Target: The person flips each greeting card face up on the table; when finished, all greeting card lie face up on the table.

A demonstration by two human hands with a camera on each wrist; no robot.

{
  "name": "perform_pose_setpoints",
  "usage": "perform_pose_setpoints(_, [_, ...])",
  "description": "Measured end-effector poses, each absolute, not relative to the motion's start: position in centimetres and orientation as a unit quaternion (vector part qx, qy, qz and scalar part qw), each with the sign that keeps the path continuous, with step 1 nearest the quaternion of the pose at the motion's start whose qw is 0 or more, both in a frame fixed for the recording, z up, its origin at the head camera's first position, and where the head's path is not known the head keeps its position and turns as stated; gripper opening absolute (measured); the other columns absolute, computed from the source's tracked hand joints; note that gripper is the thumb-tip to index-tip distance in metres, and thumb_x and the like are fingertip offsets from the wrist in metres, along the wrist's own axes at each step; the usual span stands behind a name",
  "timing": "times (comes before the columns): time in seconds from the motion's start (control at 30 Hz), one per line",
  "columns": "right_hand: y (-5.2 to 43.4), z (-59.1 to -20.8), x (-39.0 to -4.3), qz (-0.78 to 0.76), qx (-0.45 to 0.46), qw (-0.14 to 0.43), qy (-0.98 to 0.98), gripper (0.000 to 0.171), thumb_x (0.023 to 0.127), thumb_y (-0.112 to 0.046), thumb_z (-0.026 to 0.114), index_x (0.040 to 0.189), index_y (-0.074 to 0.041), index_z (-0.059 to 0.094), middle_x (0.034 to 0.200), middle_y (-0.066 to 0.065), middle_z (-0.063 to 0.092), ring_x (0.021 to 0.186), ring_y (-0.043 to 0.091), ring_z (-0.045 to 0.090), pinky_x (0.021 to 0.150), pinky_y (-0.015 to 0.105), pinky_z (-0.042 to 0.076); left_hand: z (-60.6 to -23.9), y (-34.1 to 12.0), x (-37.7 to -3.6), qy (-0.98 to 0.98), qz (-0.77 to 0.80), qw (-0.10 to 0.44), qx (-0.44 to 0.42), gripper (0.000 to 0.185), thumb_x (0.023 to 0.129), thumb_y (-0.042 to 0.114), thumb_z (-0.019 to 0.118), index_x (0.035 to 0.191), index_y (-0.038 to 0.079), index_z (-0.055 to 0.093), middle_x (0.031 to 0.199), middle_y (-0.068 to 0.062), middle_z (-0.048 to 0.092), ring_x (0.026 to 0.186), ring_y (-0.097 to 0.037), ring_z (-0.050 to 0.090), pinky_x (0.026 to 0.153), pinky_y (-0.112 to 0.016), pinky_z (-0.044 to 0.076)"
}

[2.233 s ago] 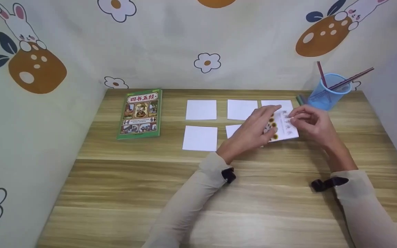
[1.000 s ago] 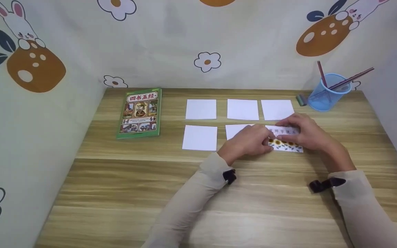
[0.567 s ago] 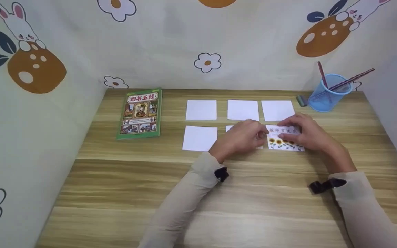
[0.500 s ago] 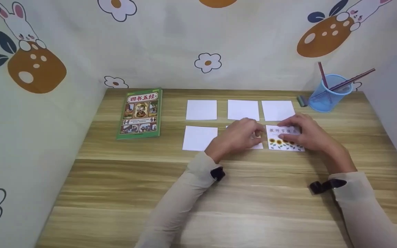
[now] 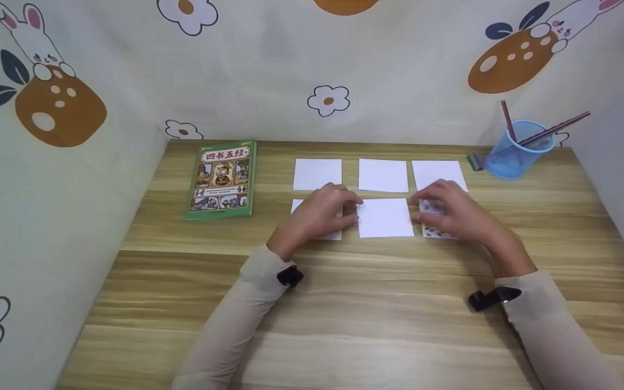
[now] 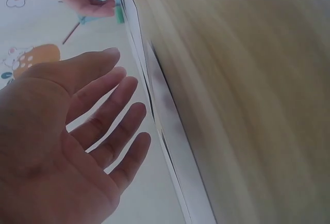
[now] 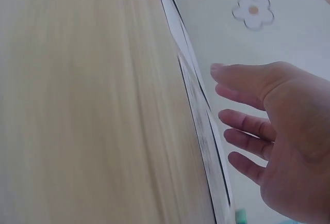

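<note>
A blank white card [image 5: 385, 218] lies flat in the middle of the front row, between my two hands. My left hand [image 5: 317, 214] hangs over the front-left card [image 5: 329, 236], its fingertips by the middle card's left edge. In the left wrist view the fingers [image 6: 135, 111] are spread, with nothing between them. My right hand [image 5: 455, 214] is over a printed card [image 5: 431, 231] and covers most of its sunflower picture. The right fingertips are near the middle card's right edge; the right wrist view shows the fingers [image 7: 250, 144] loosely bent, holding nothing. Contact with the middle card cannot be told.
Three blank cards stand in a back row: left card [image 5: 318, 174], middle card [image 5: 382, 175] and right card [image 5: 437, 172]. A green-bordered book [image 5: 221, 179] lies at left. A blue pen cup [image 5: 515, 157] with pencils and a small green block [image 5: 475, 162] are at back right.
The printed card went down at the right end of the front row, then the right hand released it and moved slightly left. The left hand moved left, uncovering the front middle card.
</note>
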State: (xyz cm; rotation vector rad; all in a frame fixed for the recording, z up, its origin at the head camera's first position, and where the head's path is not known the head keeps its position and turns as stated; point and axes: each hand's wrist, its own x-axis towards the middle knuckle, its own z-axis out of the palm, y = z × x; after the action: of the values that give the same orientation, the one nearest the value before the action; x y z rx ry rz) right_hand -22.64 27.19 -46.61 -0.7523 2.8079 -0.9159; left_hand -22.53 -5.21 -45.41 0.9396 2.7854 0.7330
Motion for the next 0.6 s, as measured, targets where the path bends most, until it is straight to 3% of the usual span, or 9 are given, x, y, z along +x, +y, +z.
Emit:
perform_pose_setpoints(0.33, [21.9, -47.0, -22.6, -0.238, -0.281, 0.028, 0.929, 0.069, 0.077, -0.057, 0.081, 0.132, -0.02, 0.062, 0.13, 0.005, 0.058, 0.125, 0.026, 0.047, 0.102, 0.051, 0.038, -45.4, -5.3, -22.6, 0.913, 0.23, 0.092, 0.323, 0.054, 0.09, 0.037, 0.073, 0.136, 0.01, 0.061, 0.14, -0.008, 0.059, 0.133, -0.024, 0.05, 0.115, -0.037, 0.04])
perform_pose_setpoints(0.6, [21.6, -47.1, -22.4, -0.245, -0.258, 0.046, 0.934, 0.07, 0.075, -0.058, 0.082, 0.133, -0.023, 0.062, 0.123, 0.001, 0.059, 0.116, 0.019, 0.047, 0.097, 0.044, 0.034, -45.7, -5.3, -22.0, 0.917, 0.21, 0.096, 0.326, 0.077, 0.081, 0.048, 0.081, 0.144, 0.013, 0.053, 0.145, -0.005, 0.054, 0.136, -0.022, 0.046, 0.115, -0.037, 0.04])
